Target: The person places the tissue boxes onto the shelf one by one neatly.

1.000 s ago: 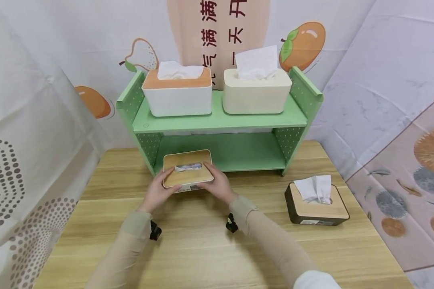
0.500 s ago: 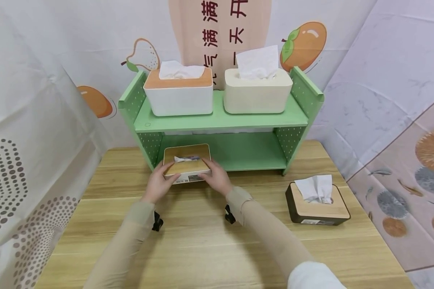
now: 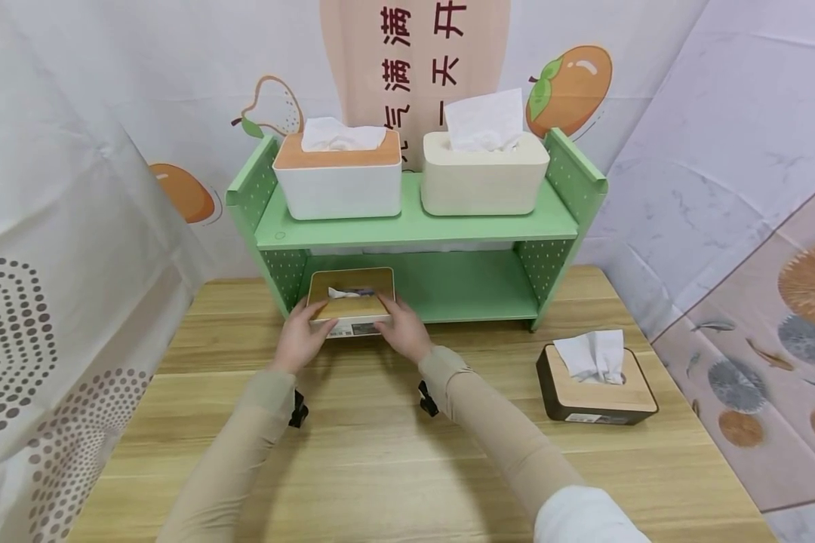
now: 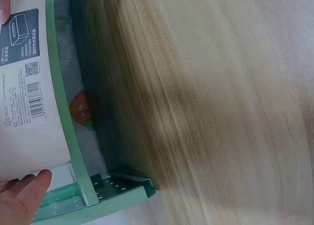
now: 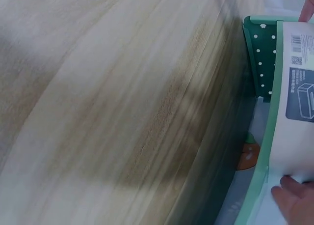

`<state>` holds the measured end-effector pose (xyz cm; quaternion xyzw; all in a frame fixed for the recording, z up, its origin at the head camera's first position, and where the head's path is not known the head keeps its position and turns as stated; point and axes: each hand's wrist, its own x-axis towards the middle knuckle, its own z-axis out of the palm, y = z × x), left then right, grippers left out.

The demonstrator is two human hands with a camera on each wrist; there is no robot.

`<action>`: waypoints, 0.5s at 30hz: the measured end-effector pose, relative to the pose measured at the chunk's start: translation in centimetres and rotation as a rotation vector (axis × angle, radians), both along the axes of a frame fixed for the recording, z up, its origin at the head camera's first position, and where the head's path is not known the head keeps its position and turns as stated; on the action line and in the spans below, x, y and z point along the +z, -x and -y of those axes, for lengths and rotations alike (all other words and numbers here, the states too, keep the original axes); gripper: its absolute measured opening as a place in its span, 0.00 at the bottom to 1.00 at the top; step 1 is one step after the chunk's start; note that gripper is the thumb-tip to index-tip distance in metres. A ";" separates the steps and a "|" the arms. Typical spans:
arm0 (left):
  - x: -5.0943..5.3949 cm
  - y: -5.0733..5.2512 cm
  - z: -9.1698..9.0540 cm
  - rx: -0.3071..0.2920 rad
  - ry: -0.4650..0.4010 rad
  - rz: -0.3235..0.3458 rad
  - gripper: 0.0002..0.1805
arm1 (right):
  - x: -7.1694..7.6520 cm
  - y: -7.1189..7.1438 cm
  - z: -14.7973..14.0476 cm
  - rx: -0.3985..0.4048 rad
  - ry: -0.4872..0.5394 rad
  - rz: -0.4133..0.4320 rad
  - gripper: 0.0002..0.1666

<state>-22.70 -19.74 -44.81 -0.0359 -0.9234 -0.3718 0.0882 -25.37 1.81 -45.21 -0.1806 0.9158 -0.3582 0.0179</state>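
Note:
A white tissue box with a wooden top [image 3: 352, 305] is at the left part of the green rack's lower shelf [image 3: 462, 290]. The left hand [image 3: 299, 339] grips its left end, and the right hand [image 3: 404, 332] grips its right end, thumbs on the front face. A bit of tissue lies in the slot on top. In the left wrist view the box's labelled side [image 4: 29, 97] is beside the green shelf edge, with the left hand [image 4: 22, 200] at its lower end. The right wrist view has the right hand [image 5: 294, 200] at the box's near end [image 5: 289, 141].
On the upper shelf [image 3: 414, 226] stand a white box with an orange-brown top [image 3: 339, 185] and a cream box [image 3: 482, 181], both with tissue sticking out. A black box with a wooden top [image 3: 598, 388] sits on the table's [image 3: 367, 467] right side. Patterned cloth hangs behind.
Both hands have moved the white box away from the person, farther onto the lower shelf, and its front face shows more. The other boxes have stayed in place.

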 end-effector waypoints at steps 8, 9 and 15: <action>0.1 -1.9 0.0 -0.033 0.091 -0.101 0.24 | 0.4 -1.8 -1.2 0.083 -0.102 -0.182 0.33; 0.1 -2.4 -0.1 -0.038 0.108 -0.120 0.24 | 0.3 -2.2 -1.4 0.096 -0.128 -0.218 0.33; -0.9 -5.2 -0.7 -0.082 0.230 -0.178 0.30 | -0.4 -4.3 -2.6 0.201 -0.358 -0.409 0.33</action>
